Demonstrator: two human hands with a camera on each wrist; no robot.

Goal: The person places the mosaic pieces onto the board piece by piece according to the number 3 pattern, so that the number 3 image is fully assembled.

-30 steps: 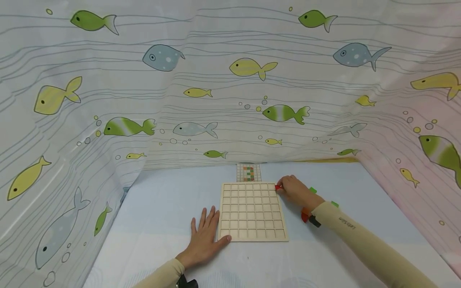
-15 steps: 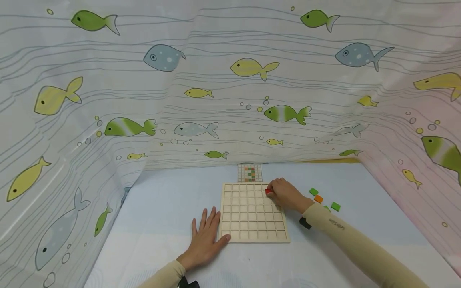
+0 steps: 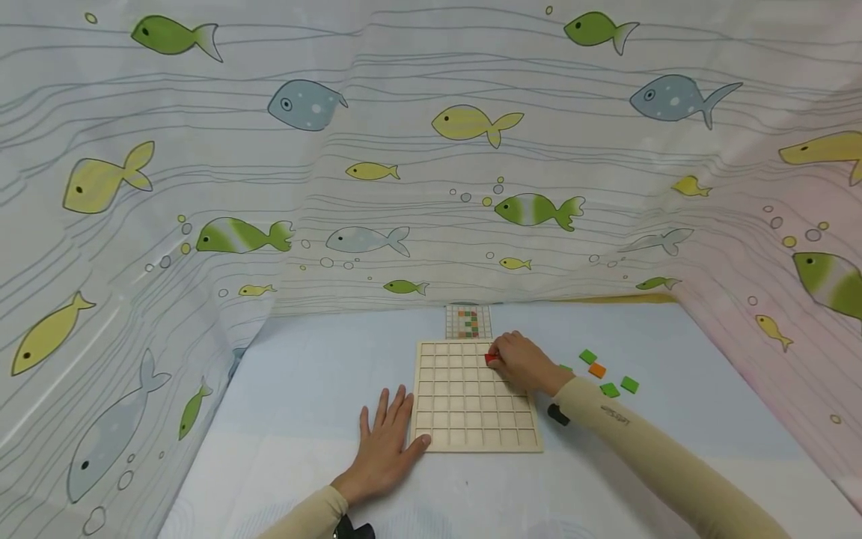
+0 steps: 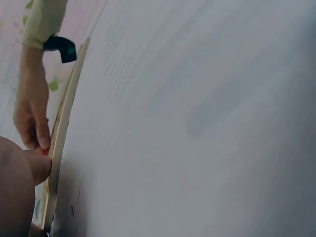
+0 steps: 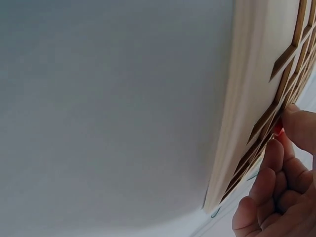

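Over the board point(image 3: 466, 402), the right grip point(image 3: 522, 361) pinches a red tile point(image 3: 491, 360), the left grip point(image 3: 384, 452) spread at the board's edge

Lettering point(image 3: 616, 415) on the right sleeve point(image 3: 663, 454) is too blurred to read.

Fish-print sheet point(image 3: 404, 45) around a pale table point(image 3: 303, 374)

Green fish point(image 3: 164, 35), blue fish point(image 3: 306, 105) and yellow fish point(image 3: 463, 123) cover the sheet, some with small bubbles point(image 3: 96, 518) beside them. Its right side looks pinkish. A yellowish strip point(image 3: 622, 299) lies along the table's far edge, toward the right.
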